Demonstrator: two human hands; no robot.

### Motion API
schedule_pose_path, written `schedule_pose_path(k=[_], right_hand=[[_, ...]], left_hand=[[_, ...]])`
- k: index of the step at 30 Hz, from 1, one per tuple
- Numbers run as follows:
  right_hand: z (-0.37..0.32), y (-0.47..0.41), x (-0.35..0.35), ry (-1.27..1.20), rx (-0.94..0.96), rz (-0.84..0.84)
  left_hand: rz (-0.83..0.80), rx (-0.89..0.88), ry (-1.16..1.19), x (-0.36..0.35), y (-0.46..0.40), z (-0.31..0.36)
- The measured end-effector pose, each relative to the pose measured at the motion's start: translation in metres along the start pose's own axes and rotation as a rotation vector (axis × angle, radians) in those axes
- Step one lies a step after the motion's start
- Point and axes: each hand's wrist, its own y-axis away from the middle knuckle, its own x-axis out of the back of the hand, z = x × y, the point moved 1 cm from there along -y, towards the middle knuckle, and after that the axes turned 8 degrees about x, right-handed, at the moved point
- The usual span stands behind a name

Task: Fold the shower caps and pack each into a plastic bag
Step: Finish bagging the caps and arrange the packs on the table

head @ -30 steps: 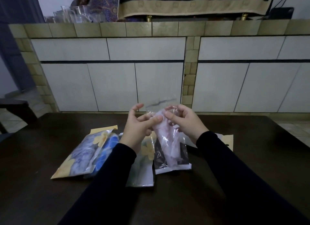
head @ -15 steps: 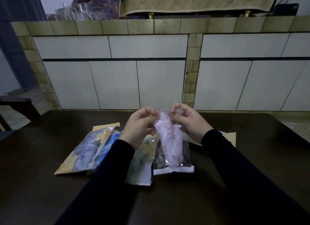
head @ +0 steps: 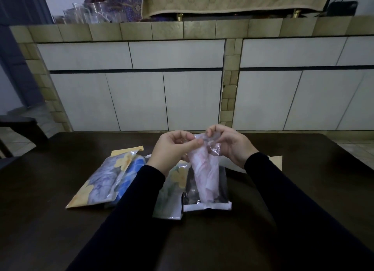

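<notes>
Head view: a dark tabletop is being looked down on, with both hands raised above its middle.
Left hand: the top left edge of a clear plastic bag is being pinched between thumb and curled fingers.
Right hand: the top right edge of the same bag's mouth is being pinched between thumb and fingertips; the fingers are being kept curled.
Plastic bag: it is being held upright by its mouth between the two hands, with its white bottom strip being rested on the tabletop.
Shower cap: a folded pink-and-white cap is being carried inside the held bag, filling most of its length.
Packed bags: three filled bags are being kept flat on the tabletop to the left of the held bag, overlapping one another: a yellow-flowered bag, a blue bag partly under it, and a pale green bag partly hidden by the left sleeve.
Sleeves: both forearms are being covered by dark sleeves.
Background: a tiled counter front is being shown beyond the tabletop, with patterned cloth lying on top.
</notes>
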Motion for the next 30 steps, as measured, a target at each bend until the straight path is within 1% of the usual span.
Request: schedule_pose_path(k=[1, 2, 3, 5, 6, 8, 10, 12, 14, 16, 18, 20, 21, 22, 23, 24, 25, 26, 27, 28, 30], right_hand=[[0.001, 0.000, -0.001, 0.001, -0.009, -0.006], [0.001, 0.001, -0.003, 0.058, -0.011, -0.003], [0.002, 0.001, -0.005, 0.165, -0.002, 0.021], [0.000, 0.000, -0.010, 0.357, 0.034, 0.126], [-0.002, -0.001, -0.011, 0.367, 0.039, 0.192], [-0.007, -0.001, -0.010, 0.255, 0.017, 0.264], [-0.012, 0.001, -0.010, 0.160, 0.003, 0.277], [-0.017, 0.004, -0.011, 0.092, 0.032, 0.290], [-0.024, 0.005, -0.014, 0.088, 0.121, 0.312], [-0.035, 0.007, -0.017, 0.164, 0.234, 0.338], [-0.043, 0.009, -0.020, 0.342, 0.335, 0.425], [-0.041, 0.009, -0.020, 0.608, 0.365, 0.575], [-0.038, 0.009, -0.021, 0.676, 0.302, 0.634], [-0.036, 0.010, -0.021, 0.665, 0.168, 0.649], [-0.033, 0.009, -0.021, 0.585, -0.008, 0.607], [-0.031, 0.010, -0.021, 0.453, -0.187, 0.513], [-0.029, 0.011, -0.021, 0.303, -0.326, 0.393], [-0.028, 0.011, -0.020, 0.172, -0.401, 0.294], [-0.028, 0.011, -0.019, 0.088, -0.423, 0.247], [-0.027, 0.010, -0.017, 0.048, -0.418, 0.239], [-0.025, 0.009, -0.012, 0.036, -0.385, 0.269]], left_hand=[[0.011, 0.005, 0.011, 0.000, 0.000, 0.001], [0.024, 0.007, 0.024, 0.001, -0.001, 0.001], [0.038, 0.004, 0.032, 0.001, -0.001, 0.002], [0.059, 0.008, 0.059, 0.001, 0.001, 0.006], [0.054, 0.026, 0.086, 0.002, 0.002, 0.008], [0.002, 0.067, 0.133, 0.003, 0.005, 0.014], [-0.057, 0.083, 0.128, 0.003, 0.006, 0.018], [-0.090, 0.068, 0.121, 0.001, 0.007, 0.022], [-0.082, 0.025, 0.151, -0.001, 0.009, 0.028], [-0.042, -0.068, 0.229, 0.001, 0.010, 0.037], [-0.011, -0.225, 0.296, 0.007, 0.010, 0.043], [0.036, -0.358, 0.238, 0.011, 0.013, 0.044], [0.062, -0.387, 0.199, 0.012, 0.015, 0.042], [0.080, -0.398, 0.167, 0.011, 0.017, 0.037], [0.083, -0.408, 0.136, 0.011, 0.017, 0.031], [0.069, -0.411, 0.109, 0.010, 0.017, 0.024], [0.043, -0.409, 0.081, 0.009, 0.017, 0.018], [0.005, -0.400, 0.057, 0.010, 0.018, 0.012], [-0.032, -0.388, 0.031, 0.011, 0.018, 0.008], [-0.073, -0.368, 0.000, 0.012, 0.018, 0.005], [-0.137, -0.293, -0.058, 0.017, 0.021, 0.004]])
